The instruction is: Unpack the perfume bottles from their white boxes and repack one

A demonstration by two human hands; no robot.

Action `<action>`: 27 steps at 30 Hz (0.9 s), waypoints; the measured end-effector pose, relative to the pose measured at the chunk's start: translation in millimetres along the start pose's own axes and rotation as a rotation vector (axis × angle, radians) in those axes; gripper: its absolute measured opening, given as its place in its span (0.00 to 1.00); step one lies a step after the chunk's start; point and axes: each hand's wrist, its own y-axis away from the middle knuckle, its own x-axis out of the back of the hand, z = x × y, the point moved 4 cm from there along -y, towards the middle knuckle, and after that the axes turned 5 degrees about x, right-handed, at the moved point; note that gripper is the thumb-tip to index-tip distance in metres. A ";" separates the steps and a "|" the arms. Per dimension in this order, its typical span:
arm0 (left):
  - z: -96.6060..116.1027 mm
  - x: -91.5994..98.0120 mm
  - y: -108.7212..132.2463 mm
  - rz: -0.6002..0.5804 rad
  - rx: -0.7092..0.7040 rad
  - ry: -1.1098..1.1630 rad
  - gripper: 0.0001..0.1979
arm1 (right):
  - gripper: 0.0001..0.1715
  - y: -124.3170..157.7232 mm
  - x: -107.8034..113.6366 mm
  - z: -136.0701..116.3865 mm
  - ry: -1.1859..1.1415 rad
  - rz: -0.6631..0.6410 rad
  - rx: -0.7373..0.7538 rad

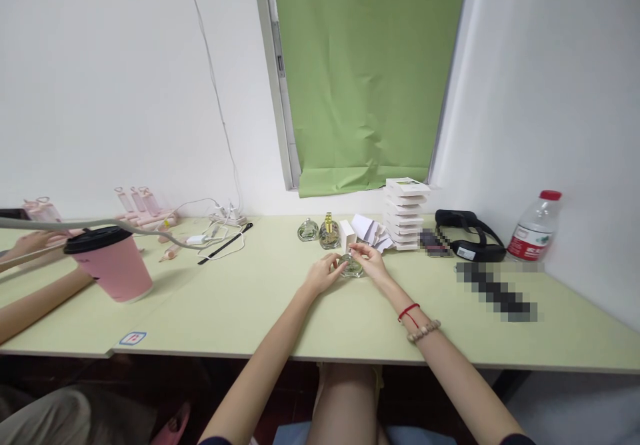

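A low, round clear glass perfume bottle (pixel 353 270) stands on the table between my hands. My left hand (pixel 323 276) grips it from the left, its fingers bent against the glass. Over its neck, my right hand (pixel 371 264) pinches with thumb and fingers; a small pale bit shows there, too small to name. Just behind are a similar glass bottle with a gold pump top (pixel 329 233) and another clear glass bottle (pixel 308 230). An upright white carton (pixel 347 234) and folded white paper pieces (pixel 369 230) lie close to my right hand.
White boxes (pixel 404 215) are stacked behind on the right. Beyond them are a black headset (pixel 470 235) and a red-capped water bottle (pixel 535 226). To the left stand a pink cup (pixel 113 265), white cables (pixel 220 235) and pink tubes (pixel 137 202). A co-worker's arm (pixel 45 302) reaches in.
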 end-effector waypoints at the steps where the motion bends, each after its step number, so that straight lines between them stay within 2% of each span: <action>1: -0.3 0.0 0.0 0.002 0.000 0.004 0.21 | 0.17 0.0 0.1 0.1 -0.004 0.000 -0.003; 7: -1.5 -0.5 -0.7 0.005 0.005 -0.009 0.21 | 0.18 0.6 0.2 0.6 -0.038 0.017 -0.041; 15: -1.2 -0.3 0.5 0.013 0.001 -0.003 0.21 | 0.24 0.2 -0.5 0.7 -0.108 0.058 -0.103; 27: 0.8 1.3 0.5 0.004 -0.005 -0.012 0.20 | 0.22 0.9 0.0 1.0 -0.067 0.033 -0.081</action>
